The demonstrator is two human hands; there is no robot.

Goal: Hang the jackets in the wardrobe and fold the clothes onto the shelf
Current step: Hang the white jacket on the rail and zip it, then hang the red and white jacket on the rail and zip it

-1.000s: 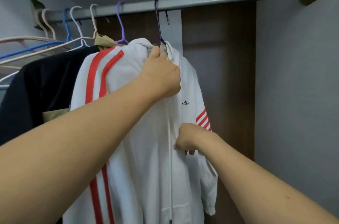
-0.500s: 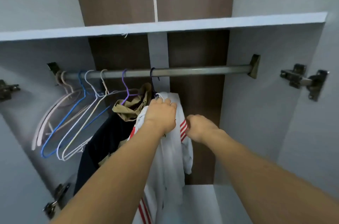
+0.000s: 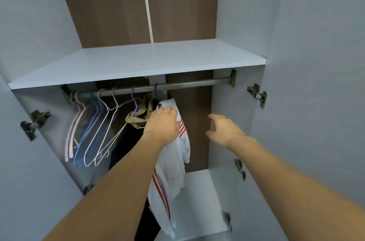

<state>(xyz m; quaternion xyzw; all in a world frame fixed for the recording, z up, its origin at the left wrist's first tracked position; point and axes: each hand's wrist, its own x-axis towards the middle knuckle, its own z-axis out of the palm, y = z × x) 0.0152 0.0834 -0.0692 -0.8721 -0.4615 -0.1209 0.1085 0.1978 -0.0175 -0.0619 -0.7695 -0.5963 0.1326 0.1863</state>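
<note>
A white jacket with red stripes point(image 3: 175, 165) hangs from a dark hanger point(image 3: 156, 90) on the metal rail point(image 3: 193, 84) inside the wardrobe. My left hand point(image 3: 162, 123) holds the jacket at its shoulder, just below the hanger hook, with fingers curled over the fabric. My right hand point(image 3: 224, 130) hovers to the right of the jacket, fingers spread and loosely bent, touching nothing. A dark jacket with a khaki lining point(image 3: 139, 117) hangs on a purple hanger directly left of the white one.
Several bare wire hangers point(image 3: 88, 132) hang at the rail's left end. A white shelf point(image 3: 138, 63) spans the wardrobe above the rail. A white bottom panel point(image 3: 197, 191) lies below. Door hinges point(image 3: 257, 94) stick out on both side walls.
The view has pulled back and tilted down, so the shelf top shows. My right hand has let go of the jacket front and moved off to the right. My left hand stays at the shoulder.
</note>
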